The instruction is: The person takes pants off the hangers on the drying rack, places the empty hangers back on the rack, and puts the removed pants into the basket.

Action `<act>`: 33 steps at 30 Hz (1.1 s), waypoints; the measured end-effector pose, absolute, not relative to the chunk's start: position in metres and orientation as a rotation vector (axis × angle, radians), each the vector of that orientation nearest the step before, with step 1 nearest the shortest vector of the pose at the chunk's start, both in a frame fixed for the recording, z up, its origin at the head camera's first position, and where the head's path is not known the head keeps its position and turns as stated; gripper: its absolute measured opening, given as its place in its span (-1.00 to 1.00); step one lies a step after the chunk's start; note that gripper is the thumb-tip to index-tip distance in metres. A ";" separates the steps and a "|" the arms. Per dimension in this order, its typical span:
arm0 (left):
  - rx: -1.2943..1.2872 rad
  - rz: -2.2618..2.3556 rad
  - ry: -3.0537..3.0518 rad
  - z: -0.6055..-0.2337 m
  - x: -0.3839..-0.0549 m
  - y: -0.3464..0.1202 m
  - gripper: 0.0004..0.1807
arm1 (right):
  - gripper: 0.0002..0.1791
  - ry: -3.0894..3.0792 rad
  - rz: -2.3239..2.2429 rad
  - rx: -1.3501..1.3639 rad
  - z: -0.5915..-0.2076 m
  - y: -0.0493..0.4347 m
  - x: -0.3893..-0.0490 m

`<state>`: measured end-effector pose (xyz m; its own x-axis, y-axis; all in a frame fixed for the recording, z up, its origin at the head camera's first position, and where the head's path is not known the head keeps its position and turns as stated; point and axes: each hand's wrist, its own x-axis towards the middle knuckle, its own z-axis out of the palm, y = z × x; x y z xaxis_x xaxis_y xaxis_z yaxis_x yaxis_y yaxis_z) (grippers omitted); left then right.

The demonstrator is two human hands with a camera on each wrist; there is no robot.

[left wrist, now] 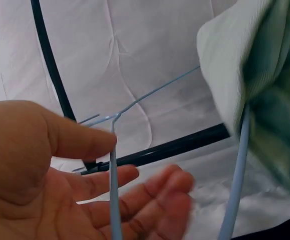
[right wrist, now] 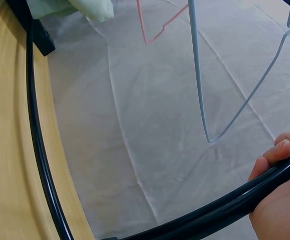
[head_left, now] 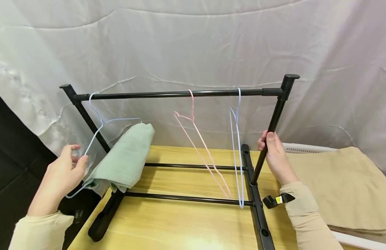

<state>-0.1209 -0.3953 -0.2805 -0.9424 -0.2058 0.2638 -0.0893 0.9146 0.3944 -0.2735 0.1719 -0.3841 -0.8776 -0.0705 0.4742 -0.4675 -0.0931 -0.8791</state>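
A black garment rack (head_left: 143, 94) stands on the table. From the left end of its top rail hangs a light blue wire hanger (left wrist: 113, 185), with a folded pale green cloth (head_left: 127, 156) draped over its lower bar. My left hand (head_left: 60, 175) is at this hanger's near side, the thumb touching the wire and the loosely spread fingers behind it. On the right, my right hand (head_left: 278, 161) grips the rack's upright post (head_left: 276, 114), fingers wrapped round it. A pink hanger (head_left: 193, 111) and another light blue hanger (head_left: 239, 156) hang bare further right along the rail.
Beige cloth (head_left: 340, 184) lies at the right in a white container (head_left: 305, 148). The wooden tabletop (head_left: 180, 222) spreads beneath the rack's feet and crossbars. Grey curtain fabric (head_left: 180, 45) hangs close behind, and dark material (head_left: 11, 149) is past the table's left edge.
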 end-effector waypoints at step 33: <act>0.292 -1.181 -2.334 -0.302 -0.140 -0.369 -0.71 | -0.51 -1.908 2.032 0.565 -0.385 0.171 -0.272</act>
<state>-0.1398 -0.3694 -0.3022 -0.8500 -0.4030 0.3392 0.0347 0.5996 0.7995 -0.2724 0.1714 -0.3855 -0.8788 -0.0514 0.4744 -0.4702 -0.0756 -0.8793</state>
